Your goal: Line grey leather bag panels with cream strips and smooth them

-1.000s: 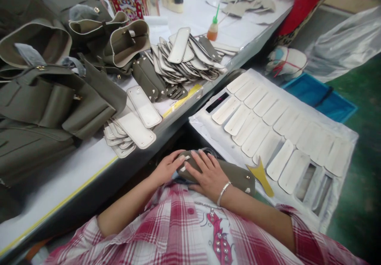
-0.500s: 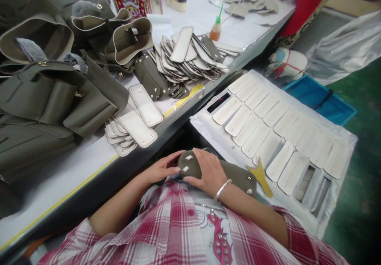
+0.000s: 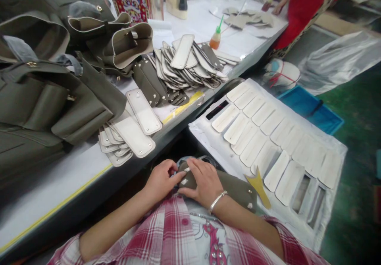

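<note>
A dark olive leather bag panel (image 3: 235, 184) with rounded ends lies across my lap. My right hand (image 3: 204, 181), with a silver bangle at the wrist, is laid over its left part and grips it, thumb along the near edge. My left hand (image 3: 163, 179) is at the panel's left end, fingers curled and thumb pressing near small whitish tabs there. Its fingertips are partly hidden. A small metal fitting (image 3: 249, 191) shows at the panel's right end. Just right of the panel lies a yellow forked tool (image 3: 258, 187).
On the right, a white-covered board (image 3: 205, 132) bears rows of pale panels (image 3: 269, 120). The table at left holds olive bags (image 3: 38, 98), stacked panels (image 3: 135, 134) and a larger heap (image 3: 184, 64). Farther back are a green-tipped bottle (image 3: 215, 38) and a person in red (image 3: 306, 6).
My left fingers have curled in, and the left thumb has moved right onto the panel's end near the tabs. My right hand keeps its hold. The whole view has shifted slightly.
</note>
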Tool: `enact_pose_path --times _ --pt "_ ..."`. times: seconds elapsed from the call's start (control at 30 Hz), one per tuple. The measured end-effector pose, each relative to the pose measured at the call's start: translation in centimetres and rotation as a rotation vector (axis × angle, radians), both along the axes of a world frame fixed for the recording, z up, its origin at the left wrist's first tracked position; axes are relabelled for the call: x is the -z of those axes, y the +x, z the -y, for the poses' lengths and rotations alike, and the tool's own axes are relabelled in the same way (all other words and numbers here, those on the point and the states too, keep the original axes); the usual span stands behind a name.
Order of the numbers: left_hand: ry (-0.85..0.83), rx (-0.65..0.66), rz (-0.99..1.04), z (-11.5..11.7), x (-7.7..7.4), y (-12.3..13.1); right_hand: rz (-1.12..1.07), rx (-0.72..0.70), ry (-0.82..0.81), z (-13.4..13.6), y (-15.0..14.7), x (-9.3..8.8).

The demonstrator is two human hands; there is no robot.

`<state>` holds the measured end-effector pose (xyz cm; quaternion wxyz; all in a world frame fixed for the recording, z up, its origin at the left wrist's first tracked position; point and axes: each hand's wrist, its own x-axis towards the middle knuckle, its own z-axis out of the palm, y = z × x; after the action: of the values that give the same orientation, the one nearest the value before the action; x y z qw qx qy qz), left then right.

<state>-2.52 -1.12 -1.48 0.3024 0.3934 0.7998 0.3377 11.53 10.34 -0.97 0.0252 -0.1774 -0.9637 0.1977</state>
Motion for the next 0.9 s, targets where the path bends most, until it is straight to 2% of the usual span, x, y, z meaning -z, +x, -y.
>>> enact_pose_path --times 0.27,0.5,0.9 --pt "-0.043 0.077 -0.136 -0.2 -1.1 0.4 0.006 -0.005 -0.007 0.0 0.1 0.1" --pt "-0.138 0.069 0.076 -0.9 -1.1 0.3 -0.039 0.016 -0.017 -0.1 0.2 0.2" --pt "-0.007 0.030 0.153 -0.4 -0.7 1.0 -0.052 0.004 -0.068 -0.3 0.4 -0.2"
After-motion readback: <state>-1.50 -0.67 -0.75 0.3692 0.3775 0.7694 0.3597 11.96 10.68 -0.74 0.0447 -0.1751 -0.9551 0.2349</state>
